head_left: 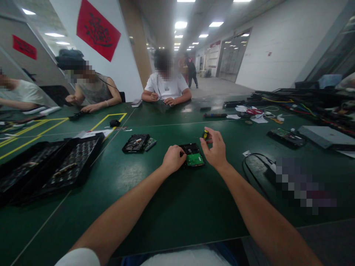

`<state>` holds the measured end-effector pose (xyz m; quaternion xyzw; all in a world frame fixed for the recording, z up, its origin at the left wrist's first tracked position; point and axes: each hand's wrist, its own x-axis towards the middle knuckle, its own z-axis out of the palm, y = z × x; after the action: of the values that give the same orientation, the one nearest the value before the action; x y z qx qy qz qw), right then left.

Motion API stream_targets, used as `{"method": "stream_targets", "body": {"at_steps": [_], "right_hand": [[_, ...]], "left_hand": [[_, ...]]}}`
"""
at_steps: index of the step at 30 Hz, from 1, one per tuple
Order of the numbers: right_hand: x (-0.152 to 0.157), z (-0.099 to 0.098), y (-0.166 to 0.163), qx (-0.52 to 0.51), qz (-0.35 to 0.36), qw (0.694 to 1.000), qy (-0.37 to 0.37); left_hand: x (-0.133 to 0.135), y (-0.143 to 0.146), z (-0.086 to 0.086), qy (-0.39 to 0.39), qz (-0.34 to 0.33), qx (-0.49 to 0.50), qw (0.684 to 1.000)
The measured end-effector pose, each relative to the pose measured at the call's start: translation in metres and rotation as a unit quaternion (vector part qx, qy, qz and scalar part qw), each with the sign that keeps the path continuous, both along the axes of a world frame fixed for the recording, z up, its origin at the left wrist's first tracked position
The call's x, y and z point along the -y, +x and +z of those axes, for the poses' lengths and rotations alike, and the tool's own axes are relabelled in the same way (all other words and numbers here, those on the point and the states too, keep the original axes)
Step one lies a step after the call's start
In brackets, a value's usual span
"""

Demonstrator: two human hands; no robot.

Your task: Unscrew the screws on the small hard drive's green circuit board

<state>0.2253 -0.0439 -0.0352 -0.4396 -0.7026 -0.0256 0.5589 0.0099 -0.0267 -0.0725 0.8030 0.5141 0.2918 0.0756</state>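
A black hard drive [190, 148] with a green circuit board [195, 159] lies on the green table, between my hands. My left hand [174, 159] is closed at its left edge, the fingertips gripping the side. Just above the drive's right side, my right hand [215, 148] pinches a small yellow-and-black screwdriver [205, 134] between thumb and fingers. Its thin shaft appears to point left, though the tip is hard to make out. Further left sits another black drive [135, 143], with a loose circuit board [150, 144] against its right side.
Black partitioned trays [74, 166] stand at the left. On the right are a cable [246, 166], another drive [287, 137], a grey metal box [327, 136] and tangled wires [294, 101]. A person in a white shirt [166, 87] sits opposite; others sit at the left.
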Motion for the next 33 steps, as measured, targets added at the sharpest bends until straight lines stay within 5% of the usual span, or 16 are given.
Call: {"method": "stream_targets", "body": {"at_steps": [33], "right_hand": [[-0.008, -0.01, 0.002, -0.001, 0.022, 1.0, -0.015]], "left_hand": [[-0.003, 0.004, -0.004, 0.0, -0.004, -0.042, 0.999]]}}
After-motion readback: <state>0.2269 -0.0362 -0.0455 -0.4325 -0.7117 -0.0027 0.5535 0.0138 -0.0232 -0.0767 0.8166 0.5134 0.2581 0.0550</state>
